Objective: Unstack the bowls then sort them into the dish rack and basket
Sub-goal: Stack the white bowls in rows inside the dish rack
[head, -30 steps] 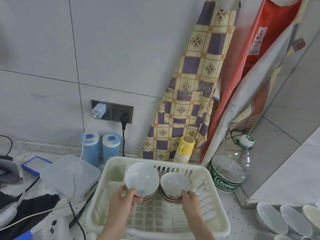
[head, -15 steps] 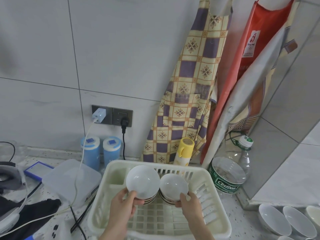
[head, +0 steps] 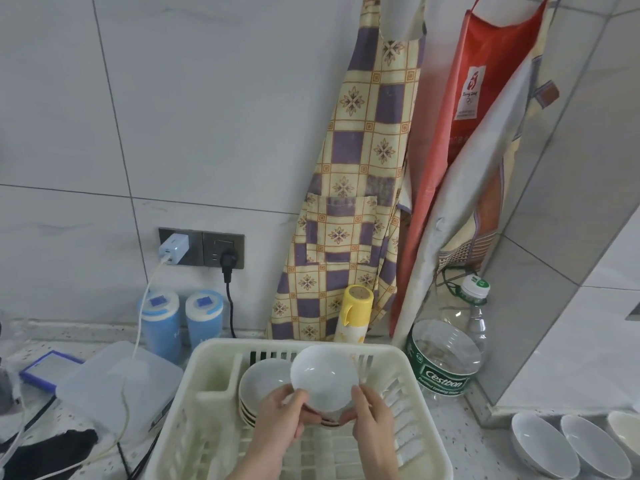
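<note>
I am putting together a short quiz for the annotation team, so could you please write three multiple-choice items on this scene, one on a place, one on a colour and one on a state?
1. Where does the stack of bowls stand?
A. inside the dish rack
B. on the plastic box lid
C. beside the water bottle

2. What colour is the cap of the spray can behind the dish rack?
A. red
B. yellow
C. black

3. How is the white bowl held?
A. by the left hand alone
B. by nothing, lying flat
C. between both hands

Answers: 1 A, the stack sits within the rack's walls at its left. 2 B, the cap shows plainly yellow against the checked apron. 3 C, the left hand and right hand each grip its lower edge, tilting it toward the camera.
</note>
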Motion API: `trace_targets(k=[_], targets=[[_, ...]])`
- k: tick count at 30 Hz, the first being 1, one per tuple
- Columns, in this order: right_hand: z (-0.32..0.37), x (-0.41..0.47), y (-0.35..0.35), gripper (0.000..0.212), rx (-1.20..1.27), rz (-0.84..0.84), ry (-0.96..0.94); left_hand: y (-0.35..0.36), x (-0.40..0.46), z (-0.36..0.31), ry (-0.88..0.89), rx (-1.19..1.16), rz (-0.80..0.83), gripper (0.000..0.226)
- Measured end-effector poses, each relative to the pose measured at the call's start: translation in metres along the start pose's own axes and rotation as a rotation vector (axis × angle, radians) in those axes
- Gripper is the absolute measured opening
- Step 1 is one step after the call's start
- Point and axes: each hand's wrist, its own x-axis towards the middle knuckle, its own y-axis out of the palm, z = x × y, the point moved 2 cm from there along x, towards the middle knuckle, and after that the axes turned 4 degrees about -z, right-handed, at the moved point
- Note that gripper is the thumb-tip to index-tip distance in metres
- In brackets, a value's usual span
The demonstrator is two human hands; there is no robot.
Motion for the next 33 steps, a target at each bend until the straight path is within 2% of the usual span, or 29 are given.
trace_targets(k=[6, 10, 15, 17, 21, 26, 33], targets=[[-0.005, 0.002, -0.007, 0.018, -0.028, -0.149, 0.043, 0.021, 0.001, 0.007, 0.043, 0.079, 0.053, 0.02], [-0.01, 0.005, -0.007, 0.019, -0.049, -0.178, 0.039, 0.023, 0.0, 0.013, 0.077, 0.016, 0.034, 0.04], [-0.013, 0.006, -0.005, 0.018, -0.072, -0.17, 0.06, 0.017, -0.005, 0.025, 0.118, 0.141, 0.01, 0.017], [-0.013, 0.005, -0.004, 0.016, -0.102, -0.151, 0.048, 0.016, -0.005, 0.03, 0.087, 0.173, 0.019, 0.015], [-0.013, 0.006, -0.001, 0.015, -0.182, -0.111, 0.024, 0.013, -0.002, 0.038, -0.021, 0.243, 0.038, 0.027], [-0.014, 0.008, 0.001, 0.016, -0.212, -0.108, 0.031, 0.012, -0.002, 0.04, -0.128, 0.182, 0.015, 0.03], [-0.017, 0.009, 0.002, 0.012, -0.246, -0.08, 0.069, 0.015, 0.001, 0.046, -0.184, 0.05, 0.048, 0.031]])
